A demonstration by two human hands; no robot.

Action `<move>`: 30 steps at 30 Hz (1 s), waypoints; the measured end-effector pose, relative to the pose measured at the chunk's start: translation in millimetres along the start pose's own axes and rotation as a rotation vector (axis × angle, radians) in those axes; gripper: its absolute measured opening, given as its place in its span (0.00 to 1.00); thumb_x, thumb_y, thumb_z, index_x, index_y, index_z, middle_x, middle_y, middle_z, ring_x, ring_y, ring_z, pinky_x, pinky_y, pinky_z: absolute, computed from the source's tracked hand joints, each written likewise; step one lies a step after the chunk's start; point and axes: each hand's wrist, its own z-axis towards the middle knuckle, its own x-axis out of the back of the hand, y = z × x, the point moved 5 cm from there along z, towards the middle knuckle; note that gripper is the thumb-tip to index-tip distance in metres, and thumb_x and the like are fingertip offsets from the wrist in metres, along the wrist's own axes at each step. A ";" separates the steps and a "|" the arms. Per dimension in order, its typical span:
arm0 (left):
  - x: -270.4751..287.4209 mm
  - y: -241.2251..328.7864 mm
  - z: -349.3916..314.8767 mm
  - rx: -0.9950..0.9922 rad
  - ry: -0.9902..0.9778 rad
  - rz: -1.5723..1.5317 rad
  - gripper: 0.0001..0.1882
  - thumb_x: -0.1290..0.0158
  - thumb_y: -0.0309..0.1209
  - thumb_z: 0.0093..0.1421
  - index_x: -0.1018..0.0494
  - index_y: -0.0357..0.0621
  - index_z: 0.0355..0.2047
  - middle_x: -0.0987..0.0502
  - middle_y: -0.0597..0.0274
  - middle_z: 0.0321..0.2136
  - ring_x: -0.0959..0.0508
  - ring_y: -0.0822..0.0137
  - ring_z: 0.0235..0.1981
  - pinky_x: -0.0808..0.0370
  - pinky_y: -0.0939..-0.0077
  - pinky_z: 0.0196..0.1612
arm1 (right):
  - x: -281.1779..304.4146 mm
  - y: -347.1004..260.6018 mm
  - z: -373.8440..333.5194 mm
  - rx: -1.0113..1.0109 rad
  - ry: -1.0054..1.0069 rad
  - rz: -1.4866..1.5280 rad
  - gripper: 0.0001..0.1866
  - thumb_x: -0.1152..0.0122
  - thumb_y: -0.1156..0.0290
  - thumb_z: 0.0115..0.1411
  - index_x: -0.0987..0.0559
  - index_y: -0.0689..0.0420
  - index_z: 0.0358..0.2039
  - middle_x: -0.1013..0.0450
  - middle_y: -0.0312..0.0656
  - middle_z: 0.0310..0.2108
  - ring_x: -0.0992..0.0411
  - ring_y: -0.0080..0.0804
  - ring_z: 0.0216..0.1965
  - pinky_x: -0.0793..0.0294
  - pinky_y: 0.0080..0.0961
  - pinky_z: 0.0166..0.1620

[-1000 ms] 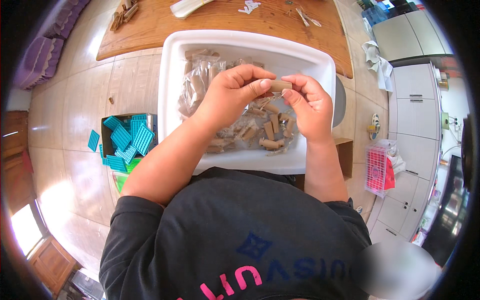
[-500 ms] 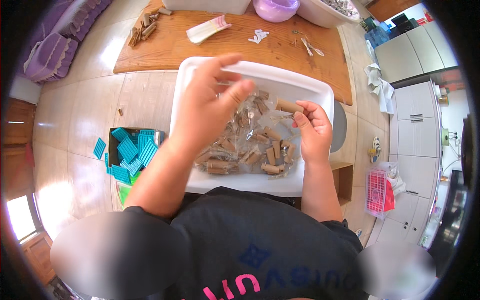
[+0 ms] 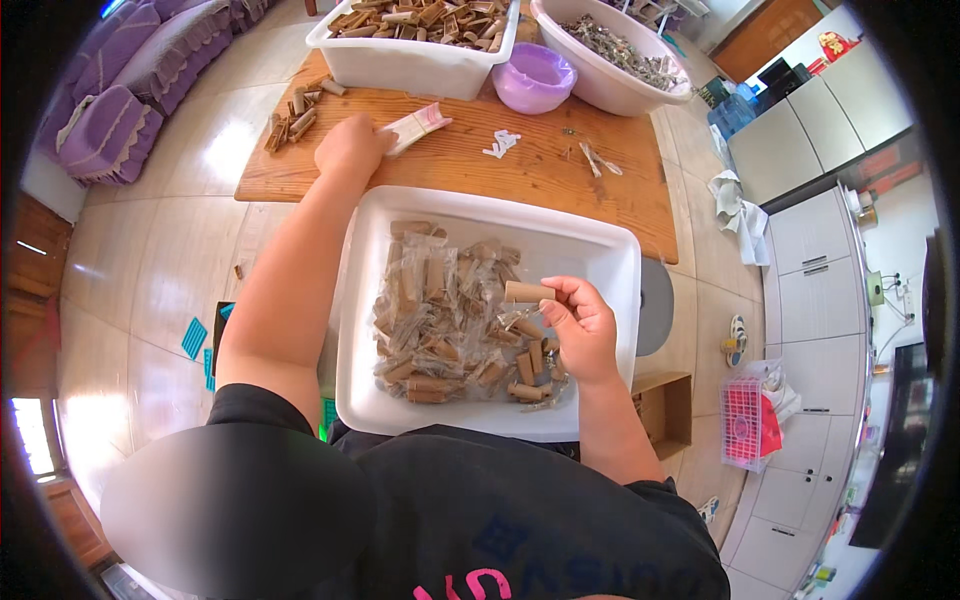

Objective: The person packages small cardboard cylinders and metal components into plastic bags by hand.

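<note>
My left hand reaches to the far-left side of the wooden table, its fingers curled at the left end of a flat stack of clear plastic bags. The fingertips are partly hidden there. My right hand pinches a short brown tube between thumb and fingers, over the right part of a white plastic tub. Some thin, shiny bits show beneath the tube, too small to name. Inside the tub lie many bagged brown tubes, heaped mostly to the left and middle.
On the wooden table are loose brown tubes, white strips, a purple bowl, a white bin of brown pieces and a pale basin of small metallic parts. A cardboard box stands right of the tub.
My left hand has moved from over the tub forward and left to the plastic bags. My right hand still holds the tube. The view has shifted, showing more of the table's far side.
</note>
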 end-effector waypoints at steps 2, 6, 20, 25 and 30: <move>-0.5 -7.7 1.0 -0.037 0.022 -0.026 0.17 0.49 0.44 0.51 0.25 0.49 0.37 0.24 0.57 0.36 0.25 0.58 0.39 0.29 0.63 0.39 | -1.0 -3.1 1.7 0.003 0.020 0.015 0.11 0.45 0.78 0.55 0.28 0.62 0.40 0.32 0.32 0.28 0.36 0.16 0.27 0.35 0.12 0.32; 15.6 -6.5 -8.2 -0.177 0.060 0.047 0.13 0.51 0.37 0.53 0.26 0.49 0.38 0.24 0.55 0.35 0.25 0.55 0.38 0.29 0.63 0.39 | -0.1 -4.3 4.5 0.017 0.017 -0.014 0.11 0.45 0.78 0.55 0.28 0.62 0.40 0.31 0.33 0.28 0.36 0.16 0.27 0.34 0.12 0.32; 57.4 -20.5 -32.2 -0.293 0.300 0.234 0.12 0.56 0.35 0.56 0.27 0.52 0.38 0.25 0.49 0.29 0.25 0.48 0.33 0.30 0.57 0.35 | 3.2 -3.9 2.6 0.068 -0.004 -0.012 0.11 0.44 0.78 0.55 0.27 0.60 0.41 0.32 0.30 0.29 0.38 0.14 0.29 0.36 0.11 0.32; 29.2 20.0 -85.7 -0.308 -0.078 -0.783 0.07 0.46 0.29 0.54 0.25 0.37 0.28 0.26 0.65 0.19 0.29 0.75 0.19 0.32 0.82 0.23 | 15.8 -17.0 3.8 0.178 0.190 0.020 0.11 0.44 0.79 0.55 0.27 0.62 0.41 0.33 0.31 0.29 0.38 0.14 0.28 0.36 0.11 0.33; -26.6 57.8 -168.5 -0.143 -0.552 -1.030 0.08 0.44 0.28 0.53 0.27 0.36 0.23 0.27 0.65 0.16 0.30 0.78 0.16 0.32 0.85 0.20 | 29.5 -35.5 0.8 0.530 0.392 -0.036 0.12 0.44 0.81 0.54 0.28 0.63 0.40 0.32 0.33 0.30 0.37 0.16 0.29 0.36 0.12 0.34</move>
